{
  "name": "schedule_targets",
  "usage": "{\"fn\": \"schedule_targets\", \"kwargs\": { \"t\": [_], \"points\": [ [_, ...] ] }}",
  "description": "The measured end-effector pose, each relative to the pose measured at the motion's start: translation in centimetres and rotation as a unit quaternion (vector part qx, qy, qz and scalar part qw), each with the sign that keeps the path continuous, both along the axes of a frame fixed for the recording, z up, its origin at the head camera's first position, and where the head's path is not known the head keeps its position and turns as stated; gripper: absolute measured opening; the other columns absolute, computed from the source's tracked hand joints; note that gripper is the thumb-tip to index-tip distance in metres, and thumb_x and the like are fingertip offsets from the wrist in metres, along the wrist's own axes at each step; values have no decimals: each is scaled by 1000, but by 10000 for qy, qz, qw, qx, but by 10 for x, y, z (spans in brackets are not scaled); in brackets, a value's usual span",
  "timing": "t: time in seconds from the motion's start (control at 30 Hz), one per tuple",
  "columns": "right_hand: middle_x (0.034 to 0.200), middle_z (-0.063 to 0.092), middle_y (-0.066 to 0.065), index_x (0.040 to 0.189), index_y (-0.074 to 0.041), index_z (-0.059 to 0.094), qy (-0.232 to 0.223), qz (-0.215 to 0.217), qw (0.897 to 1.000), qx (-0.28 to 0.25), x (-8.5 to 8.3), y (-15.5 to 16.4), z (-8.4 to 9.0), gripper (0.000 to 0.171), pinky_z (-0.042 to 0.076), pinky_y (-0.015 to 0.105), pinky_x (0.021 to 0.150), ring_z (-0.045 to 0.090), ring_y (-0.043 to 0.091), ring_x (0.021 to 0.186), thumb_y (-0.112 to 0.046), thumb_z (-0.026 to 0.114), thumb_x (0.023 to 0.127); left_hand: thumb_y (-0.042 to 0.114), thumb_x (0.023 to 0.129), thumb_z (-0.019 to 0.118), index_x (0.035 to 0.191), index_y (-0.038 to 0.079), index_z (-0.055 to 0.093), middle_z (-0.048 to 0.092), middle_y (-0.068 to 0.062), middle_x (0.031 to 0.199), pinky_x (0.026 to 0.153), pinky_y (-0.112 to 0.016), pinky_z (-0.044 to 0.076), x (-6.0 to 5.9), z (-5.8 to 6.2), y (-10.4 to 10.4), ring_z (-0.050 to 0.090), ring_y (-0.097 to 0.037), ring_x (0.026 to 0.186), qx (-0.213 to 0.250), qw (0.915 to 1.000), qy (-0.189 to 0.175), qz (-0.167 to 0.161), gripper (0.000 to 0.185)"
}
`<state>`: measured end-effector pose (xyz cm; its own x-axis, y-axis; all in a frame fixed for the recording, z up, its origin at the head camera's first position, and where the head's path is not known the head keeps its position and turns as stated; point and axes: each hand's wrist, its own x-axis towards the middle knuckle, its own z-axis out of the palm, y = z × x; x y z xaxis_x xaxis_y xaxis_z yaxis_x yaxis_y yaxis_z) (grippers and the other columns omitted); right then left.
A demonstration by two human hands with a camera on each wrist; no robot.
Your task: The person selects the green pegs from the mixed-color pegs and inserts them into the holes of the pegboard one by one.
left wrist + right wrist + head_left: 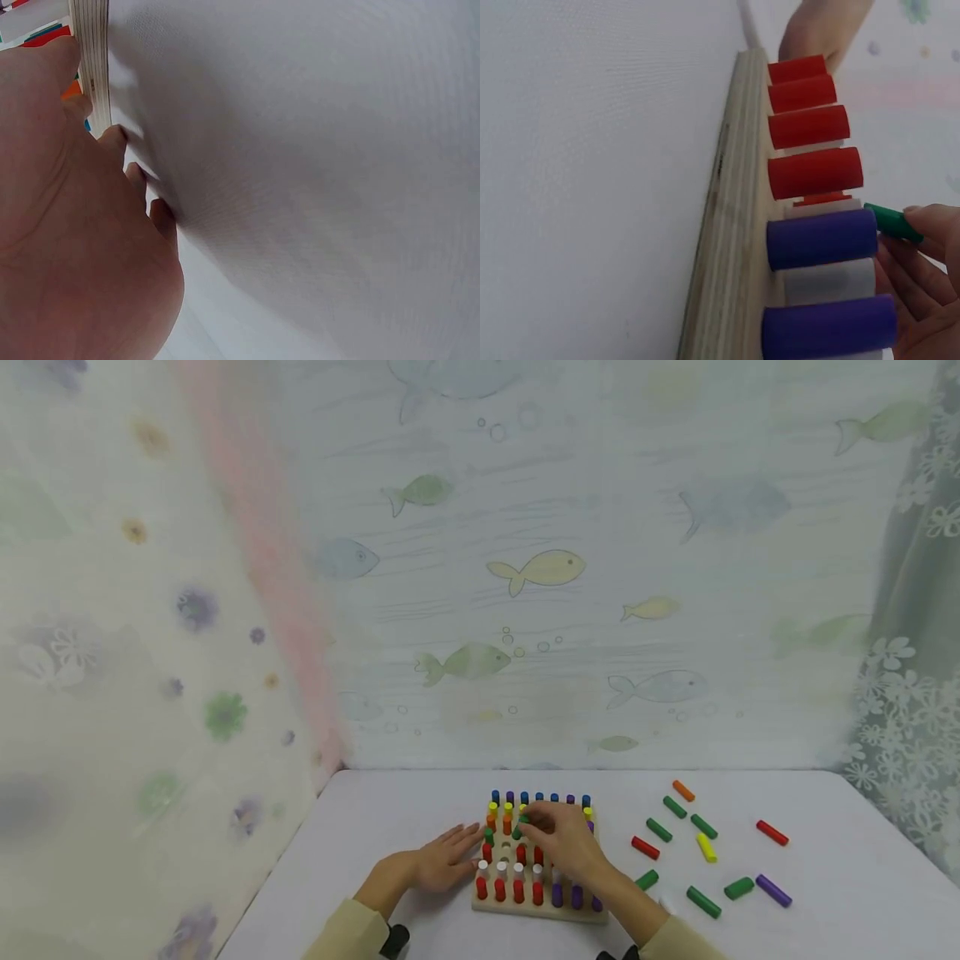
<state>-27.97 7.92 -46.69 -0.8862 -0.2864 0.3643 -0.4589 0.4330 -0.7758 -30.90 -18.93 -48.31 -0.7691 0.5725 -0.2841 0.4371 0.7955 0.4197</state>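
A wooden pegboard (pixel 540 912) stands on the white table, filled with rows of coloured pegs. Thumb and fingers of my right hand (pixel 567 842) pinch a green peg (pixel 891 222) over the left-middle part of the board, near bare holes in the green and red rows. My left hand (pixel 444 863) lies flat on the table with its fingers spread, its thumb side at the board's left edge. In the left wrist view, fingertips meet the board's layered side (pixel 93 67). Purple pegs (pixel 821 240) and red pegs (pixel 810 127) line the near edge in the right wrist view.
Right of the board lie loose pegs: several green ones (pixel 703 902), red ones (pixel 772 832), a yellow one (pixel 707 847), an orange one (pixel 683 791) and a purple one (pixel 773 890). A fish-patterned curtain (pixel 555 710) hangs behind the table's back edge.
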Motion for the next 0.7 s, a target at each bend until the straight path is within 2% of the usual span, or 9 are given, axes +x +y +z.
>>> {"fn": "schedule_targets", "kwargs": {
  "t": [0.1,0.4,0.7],
  "points": [
    [96,76,-2,109,-5,75,81,60,9999,73,-1,-4,-3,14,57,20,72,68,6,80,-13,72,97,54,108,39,165,22,22,21,-5,171,123,-59,22,1,4,1,15,-36,156,-62,10000,-1,-15,68],
    [102,77,1,113,-2,75,65,71,9985,541,-2,-15,-2,22,58,24,76,67,8,85,-16,72,97,59,105,41,164,29,24,22,1,171,123,-59,20,-10,-17,-6,15,-34,157,82,9999,38,90,68],
    [101,76,1,113,-3,76,-27,73,9966,818,-8,-17,-3,20,58,25,75,65,10,85,-14,72,97,62,104,39,164,33,23,21,2,171,123,-61,18,-11,-20,-7,13,-34,157,147,9999,15,87,69]
  ]
}}
